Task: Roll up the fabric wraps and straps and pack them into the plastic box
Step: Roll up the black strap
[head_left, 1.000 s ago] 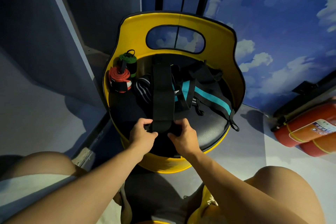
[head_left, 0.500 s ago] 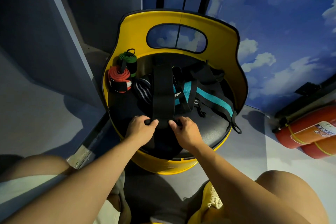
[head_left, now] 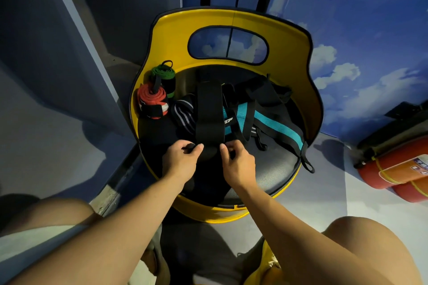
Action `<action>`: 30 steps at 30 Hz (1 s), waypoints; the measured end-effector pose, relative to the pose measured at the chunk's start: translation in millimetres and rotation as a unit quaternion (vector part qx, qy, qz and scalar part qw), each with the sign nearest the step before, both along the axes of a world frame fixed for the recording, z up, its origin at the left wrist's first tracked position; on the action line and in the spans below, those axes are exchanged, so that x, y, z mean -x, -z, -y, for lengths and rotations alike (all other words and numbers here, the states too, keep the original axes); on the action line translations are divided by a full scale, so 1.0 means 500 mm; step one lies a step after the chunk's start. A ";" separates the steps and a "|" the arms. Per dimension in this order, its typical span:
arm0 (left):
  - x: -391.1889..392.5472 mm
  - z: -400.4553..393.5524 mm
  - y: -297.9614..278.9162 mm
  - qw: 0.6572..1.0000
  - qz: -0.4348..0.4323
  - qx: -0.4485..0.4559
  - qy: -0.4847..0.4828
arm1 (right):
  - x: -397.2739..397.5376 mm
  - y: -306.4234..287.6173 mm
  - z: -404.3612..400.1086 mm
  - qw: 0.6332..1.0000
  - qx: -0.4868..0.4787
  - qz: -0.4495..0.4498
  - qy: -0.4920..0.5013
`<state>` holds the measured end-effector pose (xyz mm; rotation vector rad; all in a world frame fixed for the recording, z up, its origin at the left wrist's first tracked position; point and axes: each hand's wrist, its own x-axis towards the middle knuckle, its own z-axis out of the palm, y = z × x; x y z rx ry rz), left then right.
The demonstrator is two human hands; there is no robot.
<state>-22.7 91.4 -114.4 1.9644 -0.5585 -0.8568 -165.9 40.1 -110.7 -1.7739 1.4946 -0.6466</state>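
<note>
Partly hidden between both hands — left hand (head_left: 183,159), right hand (head_left: 236,163) — the pinched black wrap (head_left: 209,113) roll blurs.

Both your forearms are bare from elbow to wrist, with no sleeve, watch or band on either. Your left hand (head_left: 183,159) and right hand (head_left: 238,164) wear no gloves or rings. Pale shorts (head_left: 34,245) cover your left thigh, your knees are bare, and a yellow shoe (head_left: 266,266) with laces shows below your right forearm.
</note>
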 end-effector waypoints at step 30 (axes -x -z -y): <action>-0.019 0.002 -0.002 0.997 0.053 -0.024 0.045 | 0.002 0.004 0.007 1.000 -0.031 0.001 0.001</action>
